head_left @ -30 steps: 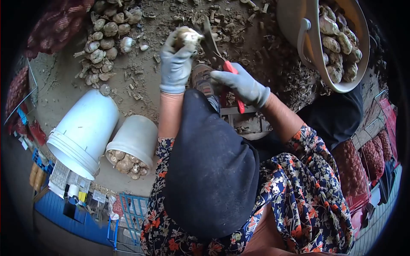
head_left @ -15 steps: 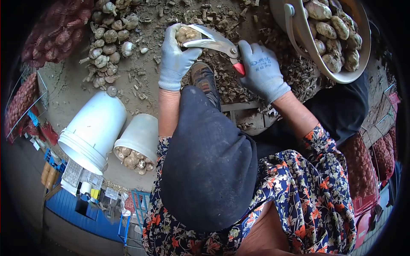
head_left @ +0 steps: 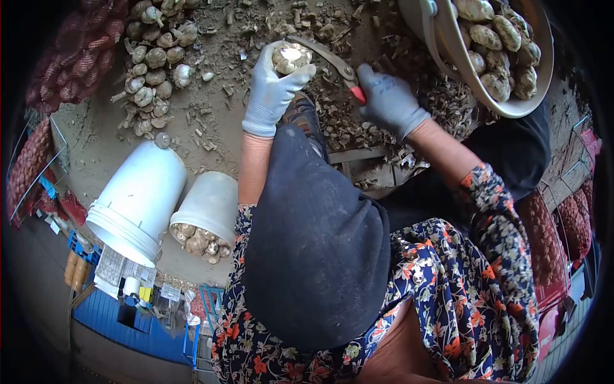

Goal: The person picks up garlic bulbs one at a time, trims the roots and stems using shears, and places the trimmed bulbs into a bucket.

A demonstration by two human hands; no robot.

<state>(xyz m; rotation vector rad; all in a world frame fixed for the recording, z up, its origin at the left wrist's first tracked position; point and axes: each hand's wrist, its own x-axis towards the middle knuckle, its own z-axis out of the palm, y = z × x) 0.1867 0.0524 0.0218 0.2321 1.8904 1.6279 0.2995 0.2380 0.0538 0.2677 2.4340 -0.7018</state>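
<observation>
Gloved in grey, my left hand holds a garlic bulb whose pale cut face is turned up. My right hand, in the same kind of glove, is wrapped round the red handle of the pruning shears. The blades point left and lie just right of the bulb's top; they look closed together. Dry stalk scraps cover the ground below the shears.
Loose garlic bulbs lie at upper left. A large bucket of bulbs stands at upper right. Two white buckets lie tipped at left, the smaller with bulbs inside. Red mesh sacks are at both sides.
The shears' blades have come off the bulb and closed. The bulb has turned, showing its white cut face, and my left hand has shifted slightly right.
</observation>
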